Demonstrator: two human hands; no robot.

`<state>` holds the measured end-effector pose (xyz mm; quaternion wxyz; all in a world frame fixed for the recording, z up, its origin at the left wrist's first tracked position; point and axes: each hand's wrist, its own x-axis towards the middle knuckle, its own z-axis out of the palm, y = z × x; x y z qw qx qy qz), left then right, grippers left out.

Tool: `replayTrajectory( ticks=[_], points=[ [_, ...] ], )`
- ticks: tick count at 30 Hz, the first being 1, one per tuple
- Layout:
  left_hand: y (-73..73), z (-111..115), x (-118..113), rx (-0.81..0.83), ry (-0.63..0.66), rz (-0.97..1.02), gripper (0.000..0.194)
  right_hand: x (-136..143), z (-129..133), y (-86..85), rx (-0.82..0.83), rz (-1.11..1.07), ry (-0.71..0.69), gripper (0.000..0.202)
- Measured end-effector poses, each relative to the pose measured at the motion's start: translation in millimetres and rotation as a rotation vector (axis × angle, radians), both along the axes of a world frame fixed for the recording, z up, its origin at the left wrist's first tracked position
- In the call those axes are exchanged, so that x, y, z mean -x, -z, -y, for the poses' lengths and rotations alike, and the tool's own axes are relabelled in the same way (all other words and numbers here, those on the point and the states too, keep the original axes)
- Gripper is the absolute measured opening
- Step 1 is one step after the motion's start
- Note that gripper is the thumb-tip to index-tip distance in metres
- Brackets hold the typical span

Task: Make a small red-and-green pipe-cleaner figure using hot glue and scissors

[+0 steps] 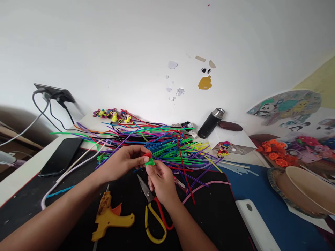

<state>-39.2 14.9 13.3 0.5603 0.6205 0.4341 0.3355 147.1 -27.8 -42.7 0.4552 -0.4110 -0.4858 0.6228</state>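
My left hand [125, 161] and my right hand [164, 182] meet above the black mat, fingertips pinched on a small red-and-green piece [150, 161]. The left fingers are at its red upper part, the right ones at its green lower side. It looks like coiled pipe cleaner, though the fingers cover much of it. Under the right hand lie scissors [149, 196] with one yellow and one red handle, blades slightly apart. A yellow hot glue gun [111, 220] rests below my left forearm. Just beyond both hands spreads a pile of colourful pipe cleaners [167, 148].
A black phone [62, 156] lies at the left. Several small colourful figures [115, 115] sit at the back, another figure [223, 149] to the right. A black flask [211, 122] leans near the wall. At right are a white power bank-like slab [258, 225] and a bowl [282, 195].
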Motion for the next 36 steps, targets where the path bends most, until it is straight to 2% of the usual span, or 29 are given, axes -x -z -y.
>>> replayTrajectory(
  ticks=[2, 6, 12, 19, 23, 29, 36],
  points=[
    [-1.8, -1, 2, -0.015, 0.017, -0.002, 0.045, 0, 0, -1.2, 0.050, -0.055, -0.042, 0.054],
    [-0.7, 0, 1, -0.031, 0.036, 0.002, 0.039, 0, 0, -0.7, 0.029, -0.036, -0.035, 0.054],
    [6.5, 2, -3, -0.048, -0.017, -0.017, 0.038, -1, 0, 4.8, -0.100, 0.132, 0.033, 0.048],
    [10.6, 4, -9, -0.019, -0.074, -0.045, 0.042, -2, 1, 9.9, -0.133, 0.248, 0.084, 0.045],
    [10.1, 3, -9, 0.008, -0.054, -0.012, 0.045, -1, 0, 7.7, -0.099, 0.176, 0.071, 0.044],
    [6.7, 0, -3, 0.071, -0.006, 0.063, 0.047, 0, -2, -0.2, 0.073, -0.046, -0.056, 0.058],
    [4.9, -2, -1, 0.091, -0.004, 0.070, 0.048, -1, -2, -2.9, 0.068, -0.077, -0.053, 0.063]
  ],
)
